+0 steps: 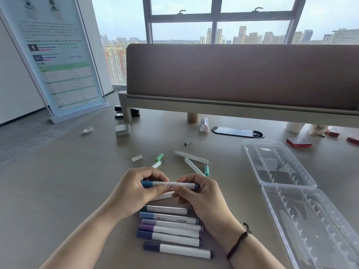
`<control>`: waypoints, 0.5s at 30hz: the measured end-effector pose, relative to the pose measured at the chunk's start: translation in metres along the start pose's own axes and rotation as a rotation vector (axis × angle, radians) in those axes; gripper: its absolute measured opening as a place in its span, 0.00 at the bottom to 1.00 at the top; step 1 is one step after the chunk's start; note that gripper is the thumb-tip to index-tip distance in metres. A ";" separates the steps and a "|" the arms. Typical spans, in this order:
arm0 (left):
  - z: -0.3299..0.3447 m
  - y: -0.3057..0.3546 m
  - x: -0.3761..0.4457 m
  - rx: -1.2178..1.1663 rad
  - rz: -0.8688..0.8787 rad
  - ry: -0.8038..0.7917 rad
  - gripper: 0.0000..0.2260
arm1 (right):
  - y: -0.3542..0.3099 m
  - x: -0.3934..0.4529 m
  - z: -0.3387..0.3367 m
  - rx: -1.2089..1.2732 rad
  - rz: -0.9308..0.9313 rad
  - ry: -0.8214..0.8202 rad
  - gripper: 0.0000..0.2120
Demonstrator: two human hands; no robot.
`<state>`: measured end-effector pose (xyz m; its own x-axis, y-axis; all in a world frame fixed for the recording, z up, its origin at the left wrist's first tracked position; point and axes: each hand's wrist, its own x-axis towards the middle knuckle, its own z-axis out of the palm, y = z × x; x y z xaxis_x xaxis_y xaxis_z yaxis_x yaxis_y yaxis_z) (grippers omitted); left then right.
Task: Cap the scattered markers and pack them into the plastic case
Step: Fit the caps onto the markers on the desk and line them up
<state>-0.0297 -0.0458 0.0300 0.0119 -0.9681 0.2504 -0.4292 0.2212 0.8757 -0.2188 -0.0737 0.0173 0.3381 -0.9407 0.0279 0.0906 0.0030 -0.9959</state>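
High-rise office for sure: desk divider panel (240, 74), stapler (127, 112), info poster stand (60, 55), city skyline through the window (219, 18).

Clear glossy plastic case (279, 166); matt tabletop (58, 181)

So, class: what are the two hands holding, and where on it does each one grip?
One blue-capped marker, held level: the left hand grips the capped end, the right hand the other end.

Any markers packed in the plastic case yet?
No, the open plastic case holds no markers; the capped ones lie in a row on the table beneath the hands.
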 end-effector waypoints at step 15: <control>-0.007 -0.017 -0.002 0.427 0.094 -0.143 0.04 | -0.005 0.022 -0.043 0.021 -0.084 0.696 0.09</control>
<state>-0.0165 -0.0465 0.0172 -0.1570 -0.9592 0.2351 -0.7565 0.2698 0.5957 -0.2524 -0.1093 0.0187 -0.3482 -0.9367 0.0359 0.1105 -0.0790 -0.9907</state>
